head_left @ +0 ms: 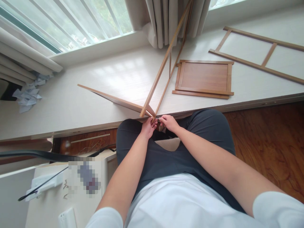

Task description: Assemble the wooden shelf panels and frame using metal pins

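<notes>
A tall wooden frame (pixel 159 73) with two long rails stands tilted on the white ledge, its near end at the front edge. A wooden panel (pixel 111 98) meets it there, reaching out to the left. At this corner my left hand (pixel 149 127) is closed around the end of the wooden frame, palm partly turned up. From the right, my right hand (pixel 169 123) pinches a thin metal tool (pixel 158 119) that points at the same joint. Its tip and exact kind are too small to make out.
Stacked wooden panels (pixel 204 76) and a ladder-like wooden frame (pixel 268 53) lie on the ledge (pixel 114 72) to the right. Crumpled paper (pixel 28 96) is at far left. Below left, a cabinet top (pixel 45 205) bears power strips (pixel 67 219) and small screws (pixel 65 190).
</notes>
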`<state>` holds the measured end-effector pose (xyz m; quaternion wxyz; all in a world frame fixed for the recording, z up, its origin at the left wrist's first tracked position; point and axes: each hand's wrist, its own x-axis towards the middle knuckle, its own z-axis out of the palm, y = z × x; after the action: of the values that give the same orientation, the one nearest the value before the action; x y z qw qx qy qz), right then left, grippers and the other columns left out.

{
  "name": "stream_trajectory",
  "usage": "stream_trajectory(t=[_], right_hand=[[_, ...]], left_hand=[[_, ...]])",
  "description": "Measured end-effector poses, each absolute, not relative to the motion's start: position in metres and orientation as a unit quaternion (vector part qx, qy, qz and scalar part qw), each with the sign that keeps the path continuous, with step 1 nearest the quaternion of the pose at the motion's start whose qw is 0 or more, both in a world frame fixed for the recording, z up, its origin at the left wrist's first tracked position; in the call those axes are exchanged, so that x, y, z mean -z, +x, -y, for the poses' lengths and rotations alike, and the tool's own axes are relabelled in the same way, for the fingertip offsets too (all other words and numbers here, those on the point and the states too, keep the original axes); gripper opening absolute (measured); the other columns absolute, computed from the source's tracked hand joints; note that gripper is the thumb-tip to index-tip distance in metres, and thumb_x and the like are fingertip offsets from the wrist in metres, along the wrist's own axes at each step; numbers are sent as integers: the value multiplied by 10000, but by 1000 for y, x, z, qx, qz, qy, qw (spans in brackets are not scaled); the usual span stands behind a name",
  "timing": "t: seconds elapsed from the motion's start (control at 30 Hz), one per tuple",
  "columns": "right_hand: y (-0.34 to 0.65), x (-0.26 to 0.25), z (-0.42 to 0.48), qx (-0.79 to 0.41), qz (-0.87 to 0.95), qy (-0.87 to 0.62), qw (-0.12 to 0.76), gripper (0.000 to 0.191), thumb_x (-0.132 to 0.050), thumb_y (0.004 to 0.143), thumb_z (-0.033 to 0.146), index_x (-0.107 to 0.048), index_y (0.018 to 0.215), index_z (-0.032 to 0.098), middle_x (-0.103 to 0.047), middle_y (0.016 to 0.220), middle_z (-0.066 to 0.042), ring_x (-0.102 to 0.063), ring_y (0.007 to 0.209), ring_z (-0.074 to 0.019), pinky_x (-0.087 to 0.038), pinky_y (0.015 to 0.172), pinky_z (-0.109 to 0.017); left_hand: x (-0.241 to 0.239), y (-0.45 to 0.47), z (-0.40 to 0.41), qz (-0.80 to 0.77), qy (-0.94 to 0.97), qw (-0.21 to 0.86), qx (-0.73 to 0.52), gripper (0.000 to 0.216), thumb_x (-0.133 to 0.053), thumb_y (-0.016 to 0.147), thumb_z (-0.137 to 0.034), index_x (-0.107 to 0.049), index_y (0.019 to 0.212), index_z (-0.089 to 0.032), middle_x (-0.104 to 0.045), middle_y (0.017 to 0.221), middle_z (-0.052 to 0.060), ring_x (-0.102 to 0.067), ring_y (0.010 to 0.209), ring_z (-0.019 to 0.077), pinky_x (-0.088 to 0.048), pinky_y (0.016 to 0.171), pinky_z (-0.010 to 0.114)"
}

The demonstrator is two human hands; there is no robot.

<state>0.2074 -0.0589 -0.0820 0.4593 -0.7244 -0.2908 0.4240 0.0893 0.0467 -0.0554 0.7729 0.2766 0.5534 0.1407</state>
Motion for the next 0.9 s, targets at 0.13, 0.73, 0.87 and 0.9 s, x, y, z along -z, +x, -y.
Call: stream_trajectory(t=[0.13, 0.73, 0.87, 0.9], right_hand=[[207, 87, 59, -432, 287, -717, 467, 271, -573, 927, 394, -642, 751, 200, -707, 639, -3, -591, 550, -116, -445, 605, -216], [207, 90, 56, -467, 273, -687, 485, 292, -544, 935, 418, -629, 784, 183, -670, 545, -12, -529, 453, -112, -403, 492, -202], [207, 90, 56, -473, 266, -683, 488, 285, -546, 930, 409, -628, 782, 180, -656, 525, -8, -528, 445, -110, -402, 489, -198], [207, 90, 56, -475, 265, -682, 489, 284, -546, 930, 408, -628, 782, 180, -656, 525, -8, -528, 444, -110, -401, 488, -198]], left_hand=[[55, 90, -47, -555, 276, 772, -140, 89, -653, 861, -245, -657, 818, -167, -729, 777, 52, -638, 630, 110, -448, 619, 234], [55, 90, -47, -556, 281, 769, -141, 88, -660, 850, -249, -656, 816, -168, -732, 773, 49, -632, 624, 109, -448, 594, 223], [56, 90, -47, -558, 281, 768, -141, 87, -667, 844, -250, -660, 820, -167, -736, 785, 52, -635, 629, 111, -442, 597, 227], [56, 90, -47, -558, 281, 768, -140, 86, -670, 841, -251, -661, 821, -168, -737, 788, 53, -636, 632, 112, -443, 600, 229]])
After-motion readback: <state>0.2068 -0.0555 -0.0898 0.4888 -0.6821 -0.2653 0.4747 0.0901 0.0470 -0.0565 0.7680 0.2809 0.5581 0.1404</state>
